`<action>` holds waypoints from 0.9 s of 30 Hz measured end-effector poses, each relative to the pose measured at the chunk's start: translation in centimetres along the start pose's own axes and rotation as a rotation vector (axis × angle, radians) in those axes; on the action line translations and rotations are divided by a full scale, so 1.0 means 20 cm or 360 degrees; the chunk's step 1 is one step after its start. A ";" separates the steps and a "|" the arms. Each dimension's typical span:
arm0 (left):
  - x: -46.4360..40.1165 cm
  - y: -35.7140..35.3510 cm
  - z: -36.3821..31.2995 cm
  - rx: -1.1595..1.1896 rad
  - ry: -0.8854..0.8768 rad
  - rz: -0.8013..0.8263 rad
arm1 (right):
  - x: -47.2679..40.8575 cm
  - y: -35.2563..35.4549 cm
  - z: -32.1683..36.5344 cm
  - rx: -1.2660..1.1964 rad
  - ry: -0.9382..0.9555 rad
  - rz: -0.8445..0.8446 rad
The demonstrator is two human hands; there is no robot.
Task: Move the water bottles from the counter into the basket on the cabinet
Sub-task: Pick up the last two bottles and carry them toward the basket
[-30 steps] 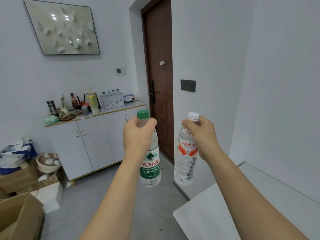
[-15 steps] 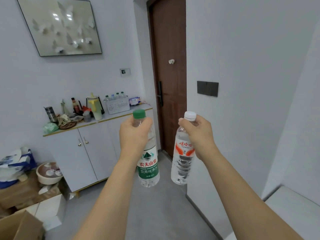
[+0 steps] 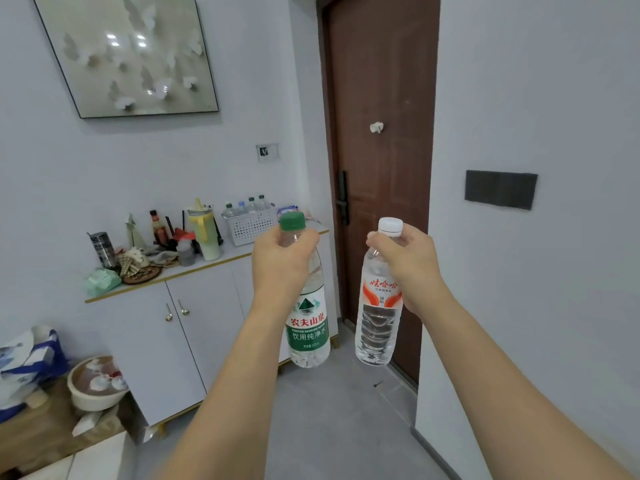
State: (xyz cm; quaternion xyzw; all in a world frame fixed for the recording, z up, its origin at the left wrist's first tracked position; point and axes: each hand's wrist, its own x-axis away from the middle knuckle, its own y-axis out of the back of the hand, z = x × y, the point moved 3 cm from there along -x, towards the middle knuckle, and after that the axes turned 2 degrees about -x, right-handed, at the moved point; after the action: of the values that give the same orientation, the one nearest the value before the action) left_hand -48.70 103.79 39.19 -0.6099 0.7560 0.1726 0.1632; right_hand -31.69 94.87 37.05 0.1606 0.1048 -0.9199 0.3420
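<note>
Now both hands, left (image 3: 282, 261) and right (image 3: 410, 261), clasp bottles by the neck; carry them upright to the basket (image 3: 250, 226), lowering each beside those inside.

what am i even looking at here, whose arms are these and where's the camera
The camera sits on a person's head, looking forward and down, so the two arms reaching into the picture are their own. The left hand grips a green-capped water bottle near its neck; the right hand grips a white-capped water bottle the same way. Both bottles hang upright in the air. Ahead on the left stands a white cabinet, its top crowded with cups and clutter, plus a white basket that already holds several bottles. A brown door is straight ahead.
</note>
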 end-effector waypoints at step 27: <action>-1.78 0.15 1.03 -0.0052 0.0041 -0.0032 | -1.41 -1.39 -0.78 -0.0137 -0.0021 0.0071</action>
State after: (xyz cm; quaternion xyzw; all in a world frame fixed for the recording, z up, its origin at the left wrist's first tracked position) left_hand -43.71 144.59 37.36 -0.6221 0.7490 0.1756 0.1451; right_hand -26.56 137.13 35.25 0.1420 0.1383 -0.9077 0.3697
